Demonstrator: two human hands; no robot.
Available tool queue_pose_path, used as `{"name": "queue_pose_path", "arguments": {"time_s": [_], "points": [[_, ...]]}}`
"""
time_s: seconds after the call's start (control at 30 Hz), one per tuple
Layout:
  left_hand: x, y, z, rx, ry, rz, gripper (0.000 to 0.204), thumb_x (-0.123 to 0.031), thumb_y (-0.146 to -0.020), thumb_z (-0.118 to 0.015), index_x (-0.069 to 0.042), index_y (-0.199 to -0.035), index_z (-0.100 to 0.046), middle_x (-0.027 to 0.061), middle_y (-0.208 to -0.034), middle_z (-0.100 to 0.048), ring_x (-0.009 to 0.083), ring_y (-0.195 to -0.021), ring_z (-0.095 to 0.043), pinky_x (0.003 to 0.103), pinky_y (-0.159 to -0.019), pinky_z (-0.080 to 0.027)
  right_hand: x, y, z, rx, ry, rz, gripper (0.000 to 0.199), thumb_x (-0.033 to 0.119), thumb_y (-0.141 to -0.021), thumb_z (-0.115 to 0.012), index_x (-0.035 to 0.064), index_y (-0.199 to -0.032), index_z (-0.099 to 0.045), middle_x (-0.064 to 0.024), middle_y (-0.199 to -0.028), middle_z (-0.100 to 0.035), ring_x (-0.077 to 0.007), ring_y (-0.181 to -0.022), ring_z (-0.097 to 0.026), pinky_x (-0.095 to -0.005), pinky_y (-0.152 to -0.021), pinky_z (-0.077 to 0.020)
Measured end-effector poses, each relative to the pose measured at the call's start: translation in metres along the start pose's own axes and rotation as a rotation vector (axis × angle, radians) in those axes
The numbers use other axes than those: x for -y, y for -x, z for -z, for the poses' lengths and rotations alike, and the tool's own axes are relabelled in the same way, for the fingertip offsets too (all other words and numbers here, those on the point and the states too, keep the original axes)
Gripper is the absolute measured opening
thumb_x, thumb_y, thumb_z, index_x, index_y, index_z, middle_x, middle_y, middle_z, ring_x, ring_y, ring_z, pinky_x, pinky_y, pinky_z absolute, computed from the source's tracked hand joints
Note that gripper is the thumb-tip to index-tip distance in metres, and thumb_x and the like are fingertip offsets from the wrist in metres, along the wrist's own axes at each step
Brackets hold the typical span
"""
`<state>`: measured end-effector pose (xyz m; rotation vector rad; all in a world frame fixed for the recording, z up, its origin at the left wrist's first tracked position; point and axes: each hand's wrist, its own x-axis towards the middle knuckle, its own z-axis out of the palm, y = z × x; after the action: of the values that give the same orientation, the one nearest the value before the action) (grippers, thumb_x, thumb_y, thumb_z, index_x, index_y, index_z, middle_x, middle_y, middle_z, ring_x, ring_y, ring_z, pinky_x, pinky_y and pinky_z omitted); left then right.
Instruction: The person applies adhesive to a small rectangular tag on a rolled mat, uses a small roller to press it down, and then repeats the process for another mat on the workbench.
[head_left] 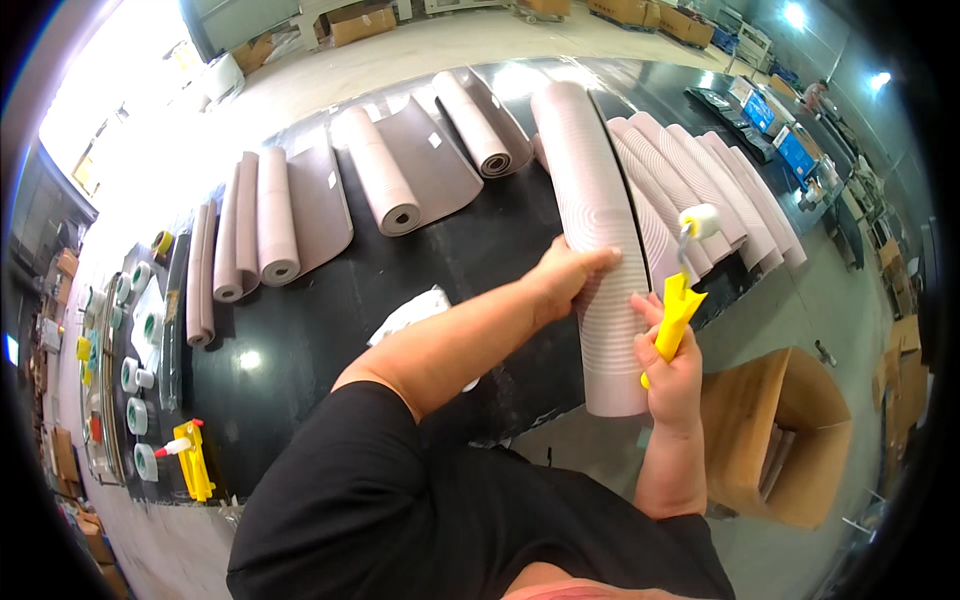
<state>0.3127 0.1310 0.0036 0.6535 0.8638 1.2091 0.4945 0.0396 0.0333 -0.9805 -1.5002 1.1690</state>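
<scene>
pink rolled mat in outstretched left hand, yellow-handled roller in curled right hand

We face a long table. Rolled mats lie in a row across its left and far middle; overlapping mats lie to their right. Between our left hand and right hand is another mat roll. Tape rolls line the table's left end. An open carton stands on the floor to our right.
</scene>
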Motion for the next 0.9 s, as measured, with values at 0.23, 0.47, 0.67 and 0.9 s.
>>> {"name": "queue_pose_path", "arguments": {"time_s": [0.23,0.47,0.67,0.9], "points": [[-0.088,0.167,0.118,0.008,-0.249,-0.269,0.041,-0.017,-0.084,-0.068,0.002,-0.118,-0.056,0.0133,-0.105,-0.066,0.0220,-0.092,-0.067,0.037,-0.081,-0.056,0.019,0.063,-0.136,0.212,-0.470,0.132,0.008,0.006,-0.092,-0.060,0.0031,-0.096,-0.053,-0.0213,-0.132,-0.056,-0.0160,-0.115,-0.051,-0.0304,-0.101,-0.0364],[-0.069,0.358,0.294,-0.512,-0.418,-0.192,0.074,-0.012,-0.072,-0.079,0.002,-0.133,-0.040,0.0162,-0.121,-0.057,0.0255,-0.110,-0.058,0.040,-0.097,-0.048,-0.038,0.167,-0.313,0.509,-0.505,-0.124,0.033,0.012,-0.091,-0.067,0.0003,-0.120,-0.059,-0.0004,-0.092,-0.061,-0.0055,-0.086,-0.055,-0.0228,-0.078,-0.0456],[0.013,0.459,0.385,-0.562,-0.357,-0.113,0.061,-0.010,-0.074,-0.076,0.002,-0.127,-0.048,0.0141,-0.114,-0.062,0.0249,-0.103,-0.062,0.039,-0.093,-0.050,-0.067,0.215,-0.325,0.427,-0.418,-0.147,0.018,0.009,-0.090,-0.067,0.0042,-0.107,-0.063,0.0025,-0.084,-0.059,-0.0055,-0.072,-0.052,-0.0218,-0.068,-0.0451],[0.050,0.474,0.408,-0.797,-0.480,0.046,0.051,-0.018,-0.081,-0.071,0.004,-0.122,-0.051,0.0176,-0.115,-0.061,0.0277,-0.105,-0.061,0.040,-0.090,-0.051,-0.087,0.134,-0.203,-0.289,0.013,-0.033,0.014,0.013,-0.088,-0.069,0.0059,-0.094,-0.058,0.0023,-0.075,-0.055,-0.0046,-0.062,-0.049,-0.0217,-0.057,-0.0421]]}}
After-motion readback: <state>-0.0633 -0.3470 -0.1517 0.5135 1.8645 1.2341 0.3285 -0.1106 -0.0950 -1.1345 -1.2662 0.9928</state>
